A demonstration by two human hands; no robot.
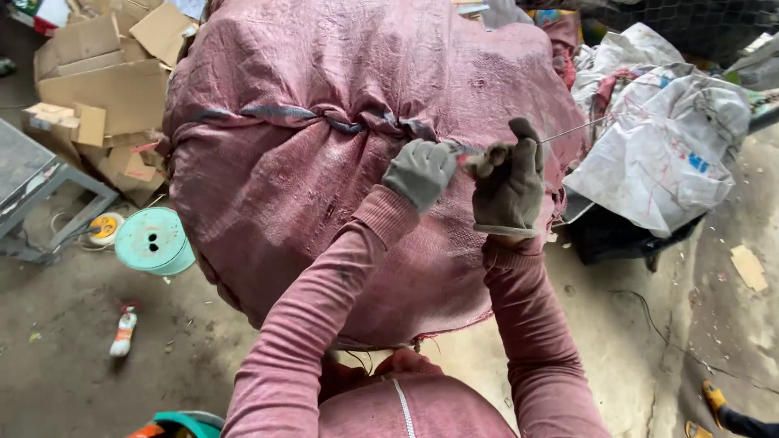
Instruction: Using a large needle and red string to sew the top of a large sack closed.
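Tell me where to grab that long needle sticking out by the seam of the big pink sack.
Probably take the needle near its base, beside the right hand, coming from the right. Its thin shaft juts out sideways, clear of the sack, while the left hand pinches the seam.

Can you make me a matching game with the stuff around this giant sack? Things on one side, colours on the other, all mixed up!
Things:
1. huge stuffed woven sack
2. round plastic spool
3. flattened cardboard boxes
4. crumpled woven bags

Colours:
A. brown
B. white
C. dusty pink
D. mint green

Pairs: 1-C, 2-D, 3-A, 4-B
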